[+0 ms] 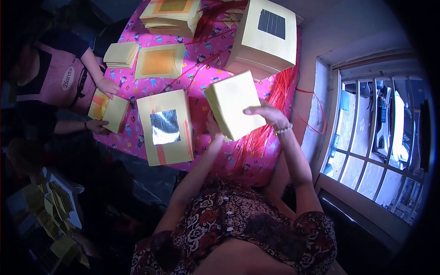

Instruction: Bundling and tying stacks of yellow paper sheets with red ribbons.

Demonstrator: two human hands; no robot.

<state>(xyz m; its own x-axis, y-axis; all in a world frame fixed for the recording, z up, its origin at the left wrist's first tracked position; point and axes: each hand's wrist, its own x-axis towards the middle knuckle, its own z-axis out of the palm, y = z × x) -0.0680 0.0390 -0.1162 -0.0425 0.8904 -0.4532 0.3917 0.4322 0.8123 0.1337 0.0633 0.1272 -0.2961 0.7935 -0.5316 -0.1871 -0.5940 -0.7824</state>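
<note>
Hands: left hand [213, 128] and right hand [268, 114] clamp a yellow paper stack [234, 110] from opposite sides, lifted and tilted over the surface [206, 68], seemingly to square its edges.
Just beyond: sheet with silver foil square [166, 127], flat on pink cloth.
Right: red strings [275, 96].
Farther: co-worker's hand [109, 87] on a small stack [108, 110]; big box [266, 36] behind.

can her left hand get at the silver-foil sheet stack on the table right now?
Probably not right away: the left hand is busy gripping the yellow paper block. The path to the silver-foil stack beside it looks free.
</note>
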